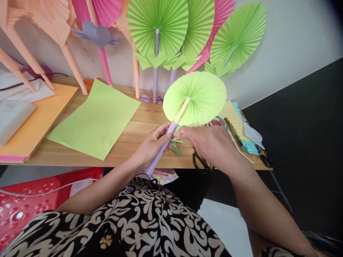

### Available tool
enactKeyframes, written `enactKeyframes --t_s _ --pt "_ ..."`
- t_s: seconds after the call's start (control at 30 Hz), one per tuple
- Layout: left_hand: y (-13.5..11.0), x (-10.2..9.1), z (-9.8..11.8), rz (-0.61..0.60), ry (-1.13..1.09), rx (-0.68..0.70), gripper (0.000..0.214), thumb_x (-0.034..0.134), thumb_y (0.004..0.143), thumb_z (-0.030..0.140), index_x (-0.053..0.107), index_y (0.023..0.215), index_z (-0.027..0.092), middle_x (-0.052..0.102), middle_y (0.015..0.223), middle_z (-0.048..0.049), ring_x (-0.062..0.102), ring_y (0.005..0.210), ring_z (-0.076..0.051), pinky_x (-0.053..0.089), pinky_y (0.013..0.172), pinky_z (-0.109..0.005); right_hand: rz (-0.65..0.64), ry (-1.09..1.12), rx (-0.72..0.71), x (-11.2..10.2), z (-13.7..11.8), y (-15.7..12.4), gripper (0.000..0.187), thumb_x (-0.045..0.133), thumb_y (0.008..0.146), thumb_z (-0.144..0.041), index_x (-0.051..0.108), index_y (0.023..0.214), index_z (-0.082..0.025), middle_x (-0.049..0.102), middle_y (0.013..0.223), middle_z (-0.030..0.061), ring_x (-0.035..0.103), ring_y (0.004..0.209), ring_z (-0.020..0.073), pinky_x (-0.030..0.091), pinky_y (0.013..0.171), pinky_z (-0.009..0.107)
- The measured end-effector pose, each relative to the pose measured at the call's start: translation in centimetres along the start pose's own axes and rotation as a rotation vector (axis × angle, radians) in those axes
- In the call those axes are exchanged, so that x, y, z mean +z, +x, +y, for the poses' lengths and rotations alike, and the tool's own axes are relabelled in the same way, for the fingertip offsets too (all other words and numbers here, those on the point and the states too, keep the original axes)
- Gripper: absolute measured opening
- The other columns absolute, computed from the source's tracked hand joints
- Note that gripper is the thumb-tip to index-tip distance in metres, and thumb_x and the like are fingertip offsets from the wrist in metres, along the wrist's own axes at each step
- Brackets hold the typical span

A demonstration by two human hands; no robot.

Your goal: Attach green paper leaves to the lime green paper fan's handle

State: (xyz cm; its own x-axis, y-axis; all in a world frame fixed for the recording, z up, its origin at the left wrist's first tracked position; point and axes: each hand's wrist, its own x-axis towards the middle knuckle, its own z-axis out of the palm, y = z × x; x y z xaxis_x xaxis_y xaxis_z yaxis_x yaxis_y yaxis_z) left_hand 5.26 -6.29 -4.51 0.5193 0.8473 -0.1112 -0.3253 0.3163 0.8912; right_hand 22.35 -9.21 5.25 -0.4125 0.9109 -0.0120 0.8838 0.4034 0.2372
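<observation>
A round light-green paper fan (206, 96) has a rolled paper handle, pale yellow near the pleats and lavender lower down. My left hand (154, 142) is closed around the lavender part, keeping the fan tilted up to the right above the table. Just right of the handle, my right hand (211, 142) is closed, fingertips pinched close to it; what they hold is hidden. A small folded green paper piece (176, 148) shows beneath the fingers, between the two hands. Black-handled scissors (200, 163) lie partly under my right hand at the table's front edge.
A green paper sheet (98, 119) lies on the wooden table (128, 134). Finished green fans (158, 32) and peach fans (50, 21) lean on the wall. Orange sheets (57, 110) sit at left, paper scraps (241, 125) at right. A red stool (29, 207) stands below.
</observation>
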Motion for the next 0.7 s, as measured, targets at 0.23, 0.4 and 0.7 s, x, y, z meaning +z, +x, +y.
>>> enactKeyframes --t_s 0.23,0.4,0.7 --pt "-0.1 0.1 0.0 -0.021 0.01 0.0 0.047 0.061 0.094 0.031 0.058 0.139 0.018 0.053 0.078 0.0014 0.048 0.061 -0.009 0.042 0.057 -0.022 -0.009 0.085 0.021 1.0 0.8 0.2 0.02 0.048 0.096 -0.017 0.067 0.095 -0.023 0.055 0.057 -0.0044 0.039 0.05 0.0114 0.015 0.053 0.028" --pt "-0.1 0.4 0.2 -0.006 0.01 0.006 0.042 0.059 0.094 0.028 0.061 0.134 0.015 0.053 0.081 0.0008 0.047 0.057 -0.007 0.04 0.054 -0.022 -0.017 -0.011 0.075 1.0 0.4 0.3 0.018 0.048 0.095 -0.014 0.064 0.098 -0.022 0.057 0.058 -0.0028 0.043 0.051 0.0123 0.015 0.054 0.029" --pt "0.1 0.9 0.2 0.007 0.049 0.013 0.038 0.057 0.096 0.029 0.062 0.131 0.015 0.054 0.082 0.0005 0.045 0.056 -0.006 0.037 0.051 -0.02 0.06 -0.088 0.146 2.1 0.0 0.6 0.027 0.046 0.097 -0.012 0.064 0.112 -0.025 0.061 0.057 -0.0019 0.046 0.051 0.0139 0.015 0.054 0.03"
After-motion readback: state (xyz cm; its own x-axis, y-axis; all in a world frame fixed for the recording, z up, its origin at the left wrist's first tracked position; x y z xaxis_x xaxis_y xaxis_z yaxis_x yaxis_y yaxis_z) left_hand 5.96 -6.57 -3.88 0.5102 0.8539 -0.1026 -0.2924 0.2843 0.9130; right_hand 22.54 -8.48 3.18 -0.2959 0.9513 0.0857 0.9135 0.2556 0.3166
